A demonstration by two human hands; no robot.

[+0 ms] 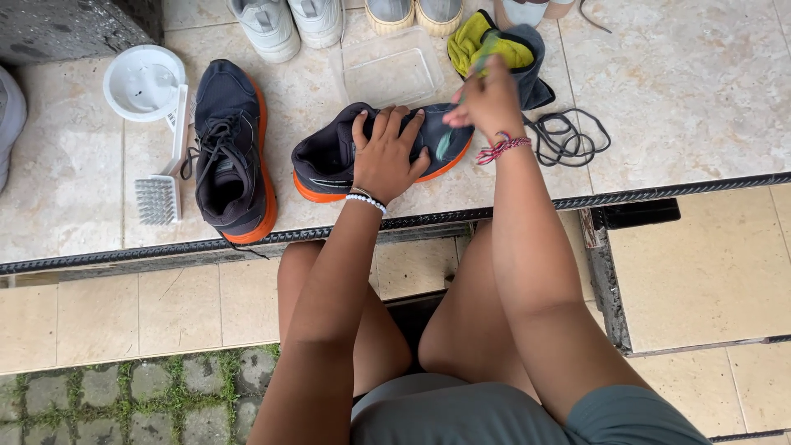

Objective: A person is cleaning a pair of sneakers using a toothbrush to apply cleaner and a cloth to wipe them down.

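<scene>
Lying on its side near the front edge of the tiled ledge (692,91): a dark running shoe with an orange sole (329,156), long axis running left to right, roughly along that edge, sole turned toward the person. Pressed flat on top of its middle, the left hand (386,156), fingers spread and curled over the upper, pinning it down. Poised at the shoe's right end, the right hand (488,99), closed around a small green-handled brush (449,142) whose lower end meets the shoe near the sole; blurred, so bristles not clear to make out. Both hands directly on or over the shoe, left nearer its centre, right nearer its right end.

Just left of it, the matching shoe (233,156), upright, laced, long axis pointing away from the front edge, well apart from either hand. Further left, a white scrubbing brush (163,177) bristles up, and a white round bowl (144,81) toward the back. Behind the held shoe, a clear plastic tray (389,72); beside that, a yellow and grey cloth (503,49) just behind the right hand. To the right, loose black laces (568,136) coiled on the tile. Along the back edge, pale shoes (284,23) in a row.
</scene>
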